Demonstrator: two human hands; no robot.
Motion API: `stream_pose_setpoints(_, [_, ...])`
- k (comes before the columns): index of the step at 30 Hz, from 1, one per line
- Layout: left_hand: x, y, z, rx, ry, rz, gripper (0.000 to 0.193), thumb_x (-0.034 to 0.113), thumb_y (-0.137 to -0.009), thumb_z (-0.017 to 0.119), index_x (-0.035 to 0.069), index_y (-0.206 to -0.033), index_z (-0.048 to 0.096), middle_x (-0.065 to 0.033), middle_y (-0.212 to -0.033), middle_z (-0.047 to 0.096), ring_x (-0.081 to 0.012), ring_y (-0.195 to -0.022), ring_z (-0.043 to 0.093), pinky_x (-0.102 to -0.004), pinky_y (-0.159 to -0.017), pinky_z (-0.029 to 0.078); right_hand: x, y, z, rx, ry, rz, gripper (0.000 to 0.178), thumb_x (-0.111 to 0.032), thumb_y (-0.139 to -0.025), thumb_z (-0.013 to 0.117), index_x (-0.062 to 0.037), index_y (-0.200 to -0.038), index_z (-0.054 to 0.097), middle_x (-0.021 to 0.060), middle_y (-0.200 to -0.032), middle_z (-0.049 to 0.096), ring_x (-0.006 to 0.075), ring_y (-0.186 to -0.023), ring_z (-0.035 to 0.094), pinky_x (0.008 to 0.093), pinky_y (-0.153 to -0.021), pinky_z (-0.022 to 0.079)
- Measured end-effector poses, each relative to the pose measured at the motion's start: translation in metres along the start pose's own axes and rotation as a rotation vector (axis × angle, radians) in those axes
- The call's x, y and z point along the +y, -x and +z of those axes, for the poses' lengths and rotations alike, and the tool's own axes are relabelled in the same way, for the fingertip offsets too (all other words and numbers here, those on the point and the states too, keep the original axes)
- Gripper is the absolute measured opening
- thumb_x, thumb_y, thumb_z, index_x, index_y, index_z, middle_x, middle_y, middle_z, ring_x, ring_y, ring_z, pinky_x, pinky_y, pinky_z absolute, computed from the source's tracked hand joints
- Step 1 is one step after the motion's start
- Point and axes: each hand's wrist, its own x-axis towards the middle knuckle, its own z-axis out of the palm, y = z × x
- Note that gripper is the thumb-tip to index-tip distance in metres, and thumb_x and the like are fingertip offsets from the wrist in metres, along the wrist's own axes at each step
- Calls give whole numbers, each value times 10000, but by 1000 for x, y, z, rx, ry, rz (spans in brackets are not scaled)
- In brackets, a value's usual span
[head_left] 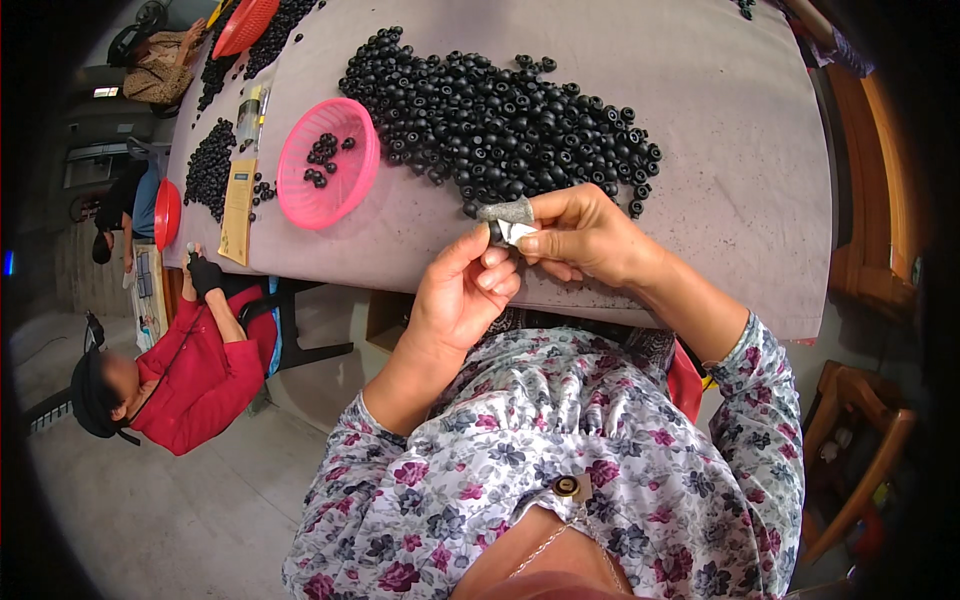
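My left hand (452, 298) pinches a small black round part (494, 233) between thumb and fingertips, just over the table's near edge. Against that part my right hand (592, 238) presses a small white piece (515, 232), pinched between thumb and index finger; whether it is a blade, paper or cloth I cannot tell. A grey wrap (507, 211) covers the right index fingertip. Beyond my hands spreads a large heap of black round parts (500, 120), many with a hole or recess showing. Left of the heap, a pink plastic basket (290, 205) holds several similar parts.
The table (720, 200) has a greyish cloth. At its left side lie a yellowish cardboard piece (237, 210), a smaller black heap (210, 168) and a red basket (245, 25). A person in red (205, 390) sits at the left. A wooden chair (850, 450) stands to the right.
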Motion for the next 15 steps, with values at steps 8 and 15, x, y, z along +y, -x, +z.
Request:
stream_pose_setpoints(8, [0,-1,2,-38,16,24,267,229,-986,598,-12,-1099,591,16,-742,528,-78,-608,478,-241,-588,405,1,-1,-4,-66,22,-16,158,-83,-925,672,16,-1049,679,11,-745,637,42,-512,499,198,-424,358])
stream_pose_setpoints(15, [-3,-1,-3,15,53,28,185,212,-973,624,28,-992,603,6,-742,537,-94,-602,482,-248,-573,407,-2,-1,1,-59,44,-19,183,-86,-915,683,4,-1075,668,3,-748,633,45,-513,508,196,-431,368])
